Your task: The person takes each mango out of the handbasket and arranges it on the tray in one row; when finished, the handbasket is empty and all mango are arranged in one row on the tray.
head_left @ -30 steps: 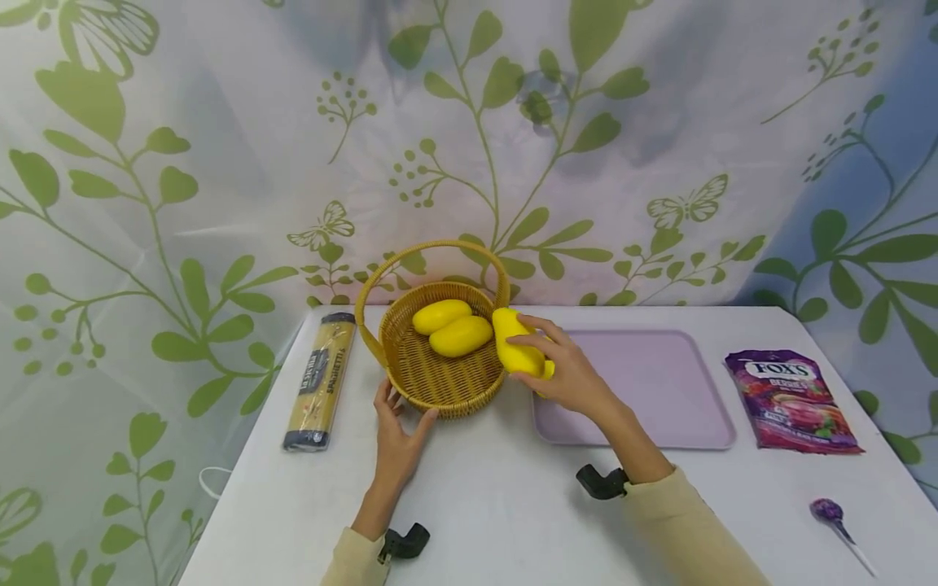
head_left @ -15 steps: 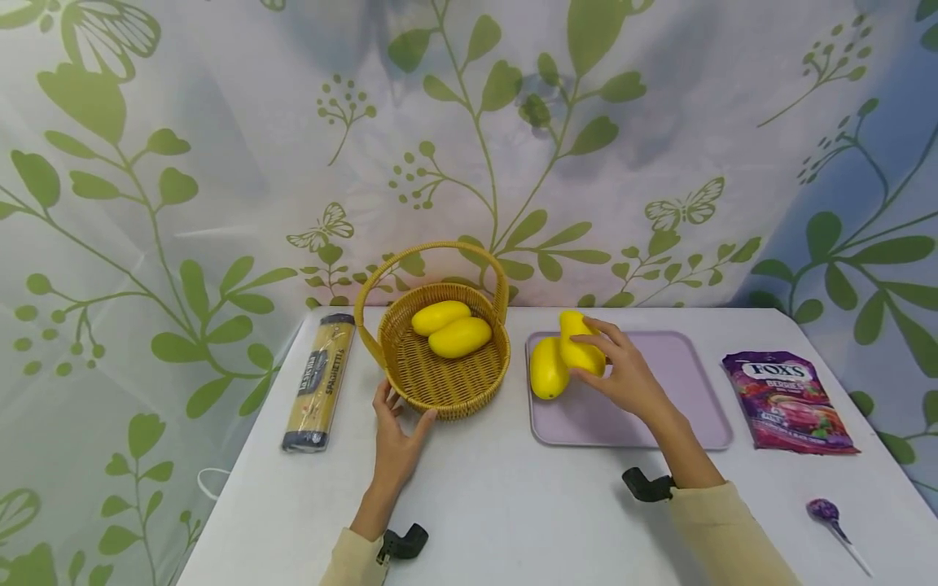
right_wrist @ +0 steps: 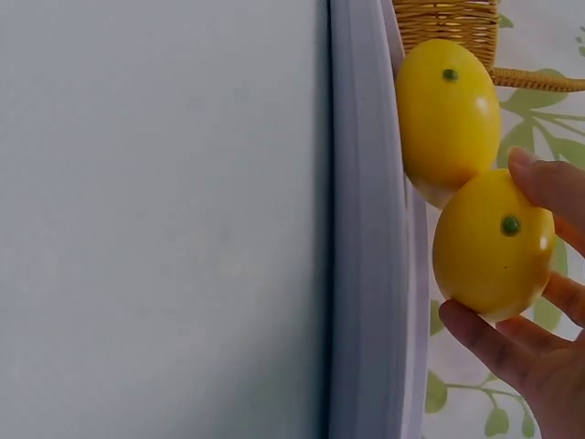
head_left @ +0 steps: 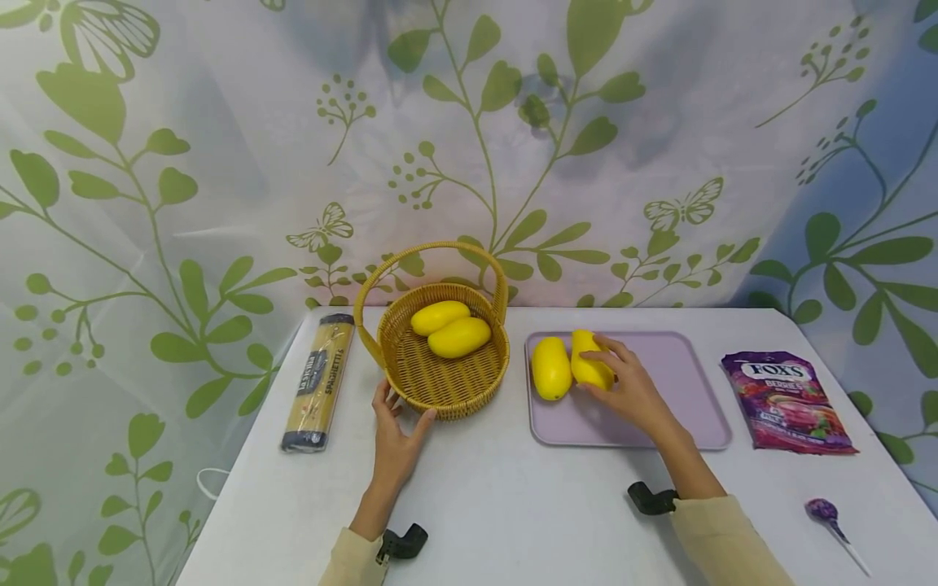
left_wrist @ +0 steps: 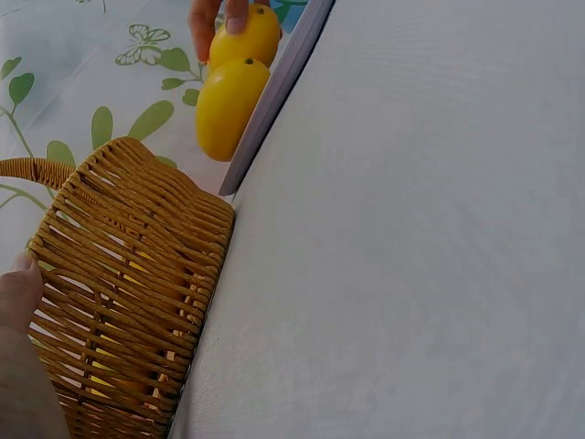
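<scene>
The mango (head_left: 584, 364) pinched by the right hand (head_left: 632, 392) may roll on the tray (head_left: 685, 399) if released unevenly, the left hand (head_left: 399, 443) spread against the wicker basket (head_left: 460, 406).

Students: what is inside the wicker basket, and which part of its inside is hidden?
The wicker basket holds two yellow mangoes, the nearer one partly hiding the other in the head view. Bare woven floor shows in front; whatever lies beneath the mangoes is covered.

Spaghetti pack (head_left: 319, 382) at left; Fox's bag (head_left: 787, 403) right; lollipop (head_left: 824, 512) nearby; leafy backdrop (head_left: 242, 122) behind
</scene>
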`<action>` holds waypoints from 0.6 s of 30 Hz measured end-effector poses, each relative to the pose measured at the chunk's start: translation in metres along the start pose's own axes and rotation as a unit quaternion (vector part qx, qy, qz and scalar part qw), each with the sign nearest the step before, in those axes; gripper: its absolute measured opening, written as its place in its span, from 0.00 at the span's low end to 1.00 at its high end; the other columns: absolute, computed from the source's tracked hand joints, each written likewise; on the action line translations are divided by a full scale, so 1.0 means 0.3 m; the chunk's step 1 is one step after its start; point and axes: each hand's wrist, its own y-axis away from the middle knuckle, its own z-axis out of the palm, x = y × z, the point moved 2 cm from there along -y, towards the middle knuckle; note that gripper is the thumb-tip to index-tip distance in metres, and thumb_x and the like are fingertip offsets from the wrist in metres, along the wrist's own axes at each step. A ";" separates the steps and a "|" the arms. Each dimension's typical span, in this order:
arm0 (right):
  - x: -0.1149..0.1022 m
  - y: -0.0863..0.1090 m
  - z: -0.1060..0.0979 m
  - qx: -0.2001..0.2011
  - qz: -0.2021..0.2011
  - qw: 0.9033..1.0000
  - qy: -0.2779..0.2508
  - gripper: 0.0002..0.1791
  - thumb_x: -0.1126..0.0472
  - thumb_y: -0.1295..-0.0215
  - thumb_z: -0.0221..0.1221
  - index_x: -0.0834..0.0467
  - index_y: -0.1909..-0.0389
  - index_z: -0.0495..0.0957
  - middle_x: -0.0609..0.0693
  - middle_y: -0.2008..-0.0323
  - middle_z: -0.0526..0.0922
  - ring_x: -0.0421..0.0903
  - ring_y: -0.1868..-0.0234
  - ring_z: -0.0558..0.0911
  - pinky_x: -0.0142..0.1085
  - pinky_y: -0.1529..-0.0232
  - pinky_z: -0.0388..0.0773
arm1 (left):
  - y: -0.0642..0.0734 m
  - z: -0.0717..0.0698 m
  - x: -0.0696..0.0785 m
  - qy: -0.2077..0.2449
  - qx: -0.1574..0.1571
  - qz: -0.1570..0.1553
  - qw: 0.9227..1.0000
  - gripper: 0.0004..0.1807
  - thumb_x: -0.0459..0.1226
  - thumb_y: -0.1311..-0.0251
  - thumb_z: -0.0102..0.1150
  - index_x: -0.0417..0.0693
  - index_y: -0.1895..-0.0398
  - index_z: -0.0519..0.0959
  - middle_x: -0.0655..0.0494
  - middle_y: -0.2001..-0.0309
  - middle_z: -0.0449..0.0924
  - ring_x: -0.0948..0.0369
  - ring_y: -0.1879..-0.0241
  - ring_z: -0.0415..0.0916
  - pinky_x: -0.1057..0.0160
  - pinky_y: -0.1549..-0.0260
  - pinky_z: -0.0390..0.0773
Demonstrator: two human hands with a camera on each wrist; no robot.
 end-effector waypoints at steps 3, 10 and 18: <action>0.008 0.006 0.000 -0.008 0.009 1.000 0.003 0.26 0.64 0.49 0.73 0.59 0.47 0.80 0.65 0.33 0.67 0.68 0.36 0.67 0.66 0.41 0.67 | 0.000 -0.001 0.002 0.005 0.000 -0.003 1.000 0.49 0.35 0.41 0.67 0.35 0.25 0.44 0.32 0.27 0.49 0.36 0.32 0.59 0.38 0.41 0.64; 0.022 0.019 0.016 -0.014 0.009 1.000 0.000 0.27 0.66 0.49 0.73 0.62 0.47 0.79 0.66 0.35 0.68 0.69 0.38 0.68 0.67 0.40 0.64 | -0.001 -0.005 0.007 0.004 -0.003 -0.001 1.000 0.49 0.36 0.40 0.66 0.35 0.25 0.44 0.32 0.27 0.50 0.36 0.32 0.60 0.39 0.42 0.65; 0.023 0.025 0.027 -0.019 0.015 1.000 -0.001 0.27 0.65 0.50 0.73 0.62 0.46 0.79 0.65 0.34 0.68 0.68 0.37 0.67 0.66 0.39 0.64 | 0.000 -0.003 0.004 0.004 -0.003 -0.005 1.000 0.49 0.37 0.40 0.66 0.36 0.25 0.44 0.33 0.27 0.49 0.36 0.32 0.59 0.38 0.41 0.65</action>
